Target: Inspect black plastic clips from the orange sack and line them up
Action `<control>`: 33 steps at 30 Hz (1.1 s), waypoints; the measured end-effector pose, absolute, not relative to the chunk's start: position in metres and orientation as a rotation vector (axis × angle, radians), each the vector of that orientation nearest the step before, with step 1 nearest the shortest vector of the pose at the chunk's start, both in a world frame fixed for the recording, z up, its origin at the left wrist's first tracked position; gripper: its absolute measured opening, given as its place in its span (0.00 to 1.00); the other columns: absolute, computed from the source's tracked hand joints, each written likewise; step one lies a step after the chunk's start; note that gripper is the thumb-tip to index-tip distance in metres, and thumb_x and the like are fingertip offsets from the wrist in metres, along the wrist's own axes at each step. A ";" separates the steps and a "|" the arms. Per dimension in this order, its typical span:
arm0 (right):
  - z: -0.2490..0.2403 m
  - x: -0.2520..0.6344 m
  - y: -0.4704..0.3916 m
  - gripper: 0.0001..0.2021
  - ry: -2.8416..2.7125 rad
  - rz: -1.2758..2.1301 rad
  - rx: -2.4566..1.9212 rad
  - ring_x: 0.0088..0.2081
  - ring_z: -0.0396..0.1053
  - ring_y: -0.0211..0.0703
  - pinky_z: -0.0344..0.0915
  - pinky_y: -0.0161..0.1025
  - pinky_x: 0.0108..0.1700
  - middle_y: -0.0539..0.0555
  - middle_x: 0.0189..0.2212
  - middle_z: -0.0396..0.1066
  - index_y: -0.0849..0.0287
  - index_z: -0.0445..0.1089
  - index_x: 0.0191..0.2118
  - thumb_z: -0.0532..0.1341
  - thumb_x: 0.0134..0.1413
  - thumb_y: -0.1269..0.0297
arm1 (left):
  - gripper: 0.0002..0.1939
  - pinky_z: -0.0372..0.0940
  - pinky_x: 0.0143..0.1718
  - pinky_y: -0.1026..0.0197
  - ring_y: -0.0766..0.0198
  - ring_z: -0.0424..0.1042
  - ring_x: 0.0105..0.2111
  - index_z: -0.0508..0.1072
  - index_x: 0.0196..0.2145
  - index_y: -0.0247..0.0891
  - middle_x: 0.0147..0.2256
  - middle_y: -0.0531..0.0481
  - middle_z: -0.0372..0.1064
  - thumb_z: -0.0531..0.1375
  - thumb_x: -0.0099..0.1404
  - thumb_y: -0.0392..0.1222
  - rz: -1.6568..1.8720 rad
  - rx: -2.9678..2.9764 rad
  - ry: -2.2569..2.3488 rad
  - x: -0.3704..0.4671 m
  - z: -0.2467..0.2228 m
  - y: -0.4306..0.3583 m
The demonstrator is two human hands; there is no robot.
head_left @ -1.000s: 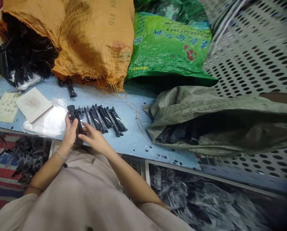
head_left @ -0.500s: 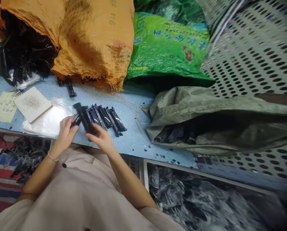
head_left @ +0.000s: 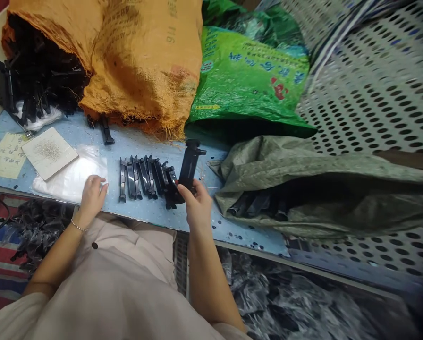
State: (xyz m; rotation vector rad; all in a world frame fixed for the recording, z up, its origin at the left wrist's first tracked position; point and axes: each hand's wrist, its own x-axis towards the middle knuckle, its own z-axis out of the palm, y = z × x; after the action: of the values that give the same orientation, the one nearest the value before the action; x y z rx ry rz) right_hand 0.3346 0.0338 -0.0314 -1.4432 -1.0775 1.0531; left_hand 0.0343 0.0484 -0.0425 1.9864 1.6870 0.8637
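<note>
My right hand (head_left: 199,208) grips a black plastic part (head_left: 189,165), long and narrow with small tabs at its upper end, and holds it tilted at the right end of a row. That row of several similar black parts (head_left: 140,178) lies side by side on the blue tabletop (head_left: 155,212). At the near edge, my left hand (head_left: 92,198) rests by the stack of clear plastic bags (head_left: 68,182). Its fingers are loosely bent, thumb apart, with nothing seen in them.
An orange woven sack (head_left: 144,71) spills black parts (head_left: 45,85) at the back left. Behind stands a green sack (head_left: 247,85). A grey-green sack (head_left: 303,160) with dark pieces inside lies right. A square pale tile (head_left: 50,153) sits on the bags.
My right hand has moved right and raised the black part near the row's right end. My left hand has let go of a black part, which now lies at the row's left end.
</note>
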 end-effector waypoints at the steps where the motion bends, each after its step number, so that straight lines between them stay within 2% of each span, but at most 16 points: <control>1: -0.027 0.327 0.033 0.16 -1.016 1.026 -1.425 0.51 0.73 0.52 0.68 0.52 0.52 0.51 0.44 0.77 0.48 0.70 0.50 0.63 0.57 0.54 | 0.11 0.68 0.49 0.48 0.49 0.70 0.47 0.74 0.43 0.35 0.44 0.37 0.69 0.59 0.69 0.45 0.839 2.004 1.801 0.025 -0.041 0.056; 3: -0.016 0.307 0.033 0.15 -0.912 1.060 -1.349 0.47 0.75 0.49 0.69 0.51 0.52 0.51 0.43 0.78 0.51 0.72 0.47 0.65 0.54 0.55 | 0.08 0.66 0.47 0.48 0.47 0.69 0.46 0.74 0.36 0.35 0.41 0.37 0.70 0.62 0.66 0.43 0.749 2.013 1.917 0.009 -0.040 0.071; 5: -0.004 0.284 0.035 0.17 -0.850 1.274 -1.215 0.45 0.76 0.48 0.71 0.50 0.52 0.54 0.43 0.79 0.54 0.72 0.46 0.68 0.52 0.55 | 0.07 0.65 0.45 0.50 0.51 0.70 0.42 0.73 0.31 0.37 0.37 0.40 0.71 0.59 0.67 0.40 0.750 1.916 1.869 -0.005 -0.041 0.081; 7: 0.008 0.262 0.038 0.19 -0.790 1.506 -1.081 0.44 0.77 0.48 0.73 0.48 0.52 0.56 0.46 0.78 0.56 0.72 0.46 0.70 0.49 0.56 | 0.08 0.65 0.42 0.54 0.56 0.71 0.37 0.74 0.30 0.37 0.33 0.45 0.72 0.59 0.66 0.40 0.868 1.692 1.751 -0.017 -0.042 0.086; 10: 0.017 0.229 0.049 0.19 -0.704 1.831 -0.899 0.45 0.78 0.48 0.75 0.46 0.50 0.58 0.50 0.77 0.57 0.74 0.46 0.71 0.48 0.58 | 0.09 0.64 0.36 0.59 0.61 0.70 0.31 0.76 0.30 0.37 0.29 0.50 0.72 0.66 0.58 0.46 1.059 1.258 1.592 -0.027 -0.042 0.084; 12: 0.014 0.206 0.061 0.17 -0.640 2.007 -0.800 0.44 0.79 0.48 0.76 0.45 0.49 0.58 0.46 0.78 0.59 0.74 0.43 0.71 0.48 0.59 | 0.13 0.63 0.34 0.60 0.63 0.69 0.29 0.76 0.29 0.36 0.28 0.51 0.71 0.70 0.52 0.48 1.127 1.103 1.524 -0.027 -0.041 0.080; 14: 0.005 0.183 0.073 0.15 -0.590 2.140 -0.752 0.41 0.79 0.48 0.77 0.44 0.47 0.57 0.39 0.78 0.62 0.74 0.39 0.72 0.46 0.61 | 0.12 0.62 0.34 0.62 0.65 0.68 0.29 0.75 0.27 0.36 0.28 0.52 0.71 0.71 0.48 0.45 1.169 1.075 1.486 -0.025 -0.040 0.077; 17: -0.011 0.159 0.088 0.13 -0.472 2.161 -0.800 0.36 0.78 0.46 0.79 0.42 0.43 0.54 0.31 0.77 0.63 0.72 0.33 0.74 0.43 0.64 | 0.08 0.61 0.31 0.64 0.68 0.66 0.28 0.73 0.24 0.36 0.28 0.53 0.69 0.68 0.49 0.41 1.263 0.993 1.449 -0.028 -0.039 0.075; 21: -0.018 0.162 0.089 0.15 -0.381 2.024 -0.881 0.36 0.78 0.45 0.79 0.45 0.45 0.51 0.29 0.74 0.59 0.68 0.29 0.75 0.42 0.63 | 0.08 0.64 0.32 0.64 0.68 0.69 0.29 0.69 0.26 0.36 0.33 0.51 0.72 0.66 0.50 0.39 1.418 0.934 1.461 -0.041 -0.035 0.069; 25: 0.000 0.181 0.071 0.15 -0.560 1.867 -0.911 0.39 0.79 0.44 0.77 0.43 0.48 0.49 0.34 0.75 0.57 0.72 0.38 0.73 0.45 0.61 | 0.03 0.69 0.48 0.54 0.60 0.74 0.43 0.73 0.33 0.39 0.40 0.46 0.74 0.61 0.59 0.36 1.353 1.406 1.559 -0.043 -0.025 0.059; 27: 0.011 0.188 0.059 0.18 -0.626 1.889 -0.881 0.40 0.78 0.43 0.77 0.41 0.46 0.53 0.39 0.77 0.57 0.72 0.44 0.71 0.49 0.57 | 0.10 0.67 0.54 0.50 0.56 0.72 0.48 0.78 0.37 0.40 0.44 0.45 0.75 0.57 0.62 0.33 1.198 1.689 1.598 -0.041 -0.020 0.056; 30: 0.021 0.190 0.047 0.20 -0.646 2.049 -0.826 0.37 0.78 0.44 0.75 0.37 0.37 0.58 0.41 0.79 0.59 0.74 0.44 0.68 0.50 0.52 | 0.13 0.66 0.55 0.49 0.55 0.73 0.48 0.80 0.41 0.41 0.44 0.45 0.76 0.57 0.64 0.34 1.106 1.704 1.581 -0.038 -0.020 0.058; 33: 0.018 0.184 0.048 0.18 -0.655 2.028 -0.836 0.34 0.78 0.41 0.72 0.32 0.32 0.55 0.39 0.79 0.59 0.75 0.44 0.70 0.48 0.57 | 0.11 0.69 0.52 0.52 0.57 0.76 0.45 0.79 0.42 0.38 0.43 0.44 0.77 0.63 0.63 0.40 1.201 1.349 1.489 -0.039 -0.027 0.064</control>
State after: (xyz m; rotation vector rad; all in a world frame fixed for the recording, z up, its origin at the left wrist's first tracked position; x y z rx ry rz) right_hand 0.1844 0.0482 0.0177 -0.8361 -0.6548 2.0280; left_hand -0.0387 0.0643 -0.0266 1.3495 1.4893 1.2009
